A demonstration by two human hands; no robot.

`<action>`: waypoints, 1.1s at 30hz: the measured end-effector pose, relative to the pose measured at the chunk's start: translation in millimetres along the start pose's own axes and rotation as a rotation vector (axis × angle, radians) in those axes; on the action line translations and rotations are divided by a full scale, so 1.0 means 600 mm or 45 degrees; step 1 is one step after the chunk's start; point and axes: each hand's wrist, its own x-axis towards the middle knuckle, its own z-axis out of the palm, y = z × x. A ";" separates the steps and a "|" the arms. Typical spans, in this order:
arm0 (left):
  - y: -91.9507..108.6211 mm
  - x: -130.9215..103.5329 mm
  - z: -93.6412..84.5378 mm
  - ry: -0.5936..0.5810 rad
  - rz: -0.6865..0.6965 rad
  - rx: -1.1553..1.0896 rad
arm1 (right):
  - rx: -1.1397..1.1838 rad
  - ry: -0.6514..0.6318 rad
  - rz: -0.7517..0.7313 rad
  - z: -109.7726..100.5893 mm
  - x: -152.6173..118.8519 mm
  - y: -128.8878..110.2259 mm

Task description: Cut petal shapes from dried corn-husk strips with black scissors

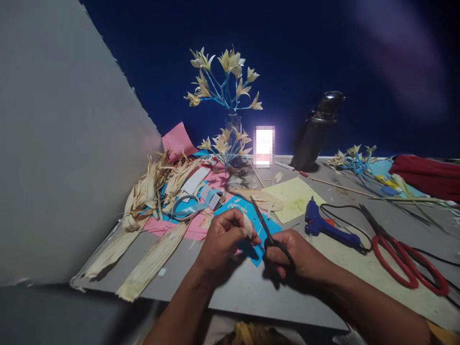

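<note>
Pinched in the fingers of my left hand (224, 235) is a small pale piece of corn husk (247, 225). My right hand (287, 251) grips black-handled scissors (264, 220), whose blades point up and away, just right of the husk piece. Both hands are over the near part of the table, above a blue paper sheet (257, 254) strewn with husk scraps. Left of my left hand lie long dried husk strips (156, 261). A blue glue gun (328, 227) rests to the right of the scissors.
Large red-handled scissors (406, 258) lie at the right. Behind stand a glass vase (234, 143) with husk flowers (230, 62) and a dark flask (318, 132). A husk heap (154, 182) and a tape roll (187, 207) lie left. Yellow paper (293, 199) lies mid-table.
</note>
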 end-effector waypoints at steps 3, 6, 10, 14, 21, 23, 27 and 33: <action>-0.007 0.002 0.006 0.104 -0.029 0.032 | 0.180 0.170 -0.094 0.004 0.001 -0.005; -0.022 0.002 0.019 0.175 -0.092 -0.048 | 0.232 0.307 -0.214 0.008 -0.001 -0.015; -0.037 -0.001 0.040 0.156 -0.149 -0.139 | 0.208 0.369 -0.256 0.009 -0.005 -0.023; -0.037 -0.004 0.047 0.099 -0.195 -0.163 | 0.180 0.341 -0.246 0.005 -0.006 -0.023; -0.037 -0.005 0.048 0.056 -0.186 -0.107 | 0.133 0.231 -0.289 0.002 -0.008 -0.023; -0.035 -0.004 0.044 -0.016 -0.244 -0.193 | 0.144 0.193 -0.304 0.001 -0.010 -0.028; -0.013 0.000 0.020 -0.108 -0.345 -0.408 | 0.106 0.238 -0.284 -0.002 -0.012 -0.033; 0.002 -0.006 0.004 -0.016 -0.324 -0.169 | 0.031 0.182 -0.246 -0.004 -0.011 -0.025</action>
